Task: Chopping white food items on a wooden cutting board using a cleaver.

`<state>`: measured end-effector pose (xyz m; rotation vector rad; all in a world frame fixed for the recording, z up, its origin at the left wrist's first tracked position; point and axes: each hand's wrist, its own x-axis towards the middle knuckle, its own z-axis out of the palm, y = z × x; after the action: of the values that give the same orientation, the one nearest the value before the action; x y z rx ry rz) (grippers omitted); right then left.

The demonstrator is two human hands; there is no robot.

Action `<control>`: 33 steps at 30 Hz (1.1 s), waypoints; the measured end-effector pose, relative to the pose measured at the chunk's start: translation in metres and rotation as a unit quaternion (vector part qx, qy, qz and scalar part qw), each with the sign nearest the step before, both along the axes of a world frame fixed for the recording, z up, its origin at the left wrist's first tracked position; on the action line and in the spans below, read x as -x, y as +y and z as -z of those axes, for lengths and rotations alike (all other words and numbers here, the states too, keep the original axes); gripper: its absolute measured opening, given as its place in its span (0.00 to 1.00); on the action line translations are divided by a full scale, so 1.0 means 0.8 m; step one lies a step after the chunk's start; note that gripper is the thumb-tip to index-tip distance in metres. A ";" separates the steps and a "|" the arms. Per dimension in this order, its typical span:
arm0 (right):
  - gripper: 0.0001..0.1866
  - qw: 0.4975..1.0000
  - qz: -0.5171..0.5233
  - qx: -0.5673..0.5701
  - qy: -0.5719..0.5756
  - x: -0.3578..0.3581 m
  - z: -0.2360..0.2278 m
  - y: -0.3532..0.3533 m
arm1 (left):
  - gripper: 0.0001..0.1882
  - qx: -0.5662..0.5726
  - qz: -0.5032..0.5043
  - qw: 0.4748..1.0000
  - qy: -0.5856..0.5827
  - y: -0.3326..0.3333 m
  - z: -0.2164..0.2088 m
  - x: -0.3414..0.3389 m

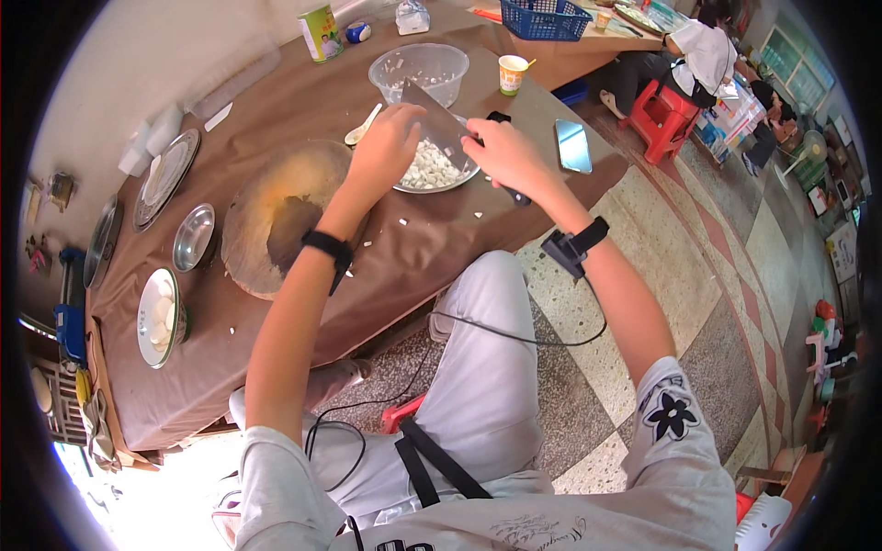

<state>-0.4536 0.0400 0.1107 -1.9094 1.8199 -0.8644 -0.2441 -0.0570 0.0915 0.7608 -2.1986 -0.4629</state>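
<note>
A cleaver hangs tilted over a metal bowl of chopped white pieces. My right hand is closed on it near the handle, whose dark end shows below the hand. On the other side, my left hand is curled with its fingers against the blade; the fingertips are partly hidden. Behind the blade stands a clear plastic bowl with white bits in it. A pale spoon rests beside my left hand. The round wooden chopping board carries a dark wet patch.
White rounded pieces fill a bowl at the left, near a small metal bowl. A phone and a paper cup stand to the right. Beyond are a blue basket and a person on a red stool.
</note>
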 end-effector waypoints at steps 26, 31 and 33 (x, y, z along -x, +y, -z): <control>0.12 0.918 0.064 0.029 -0.390 -0.031 0.056 0.038 | 0.11 -0.017 -0.150 0.979 0.136 0.024 0.016 -0.113; 0.13 0.897 0.021 -0.052 -0.439 -0.147 0.051 0.046 | 0.14 0.044 -0.311 0.936 0.161 0.002 0.002 -0.336; 0.13 0.873 -0.039 -0.089 -0.478 -0.199 0.078 0.039 | 0.15 0.057 -0.403 0.904 0.130 0.019 0.009 -0.484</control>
<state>-0.2948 0.0713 0.0482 -1.0780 1.1330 -1.2513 0.1434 -0.0421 0.0842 1.3543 -1.4704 -0.0039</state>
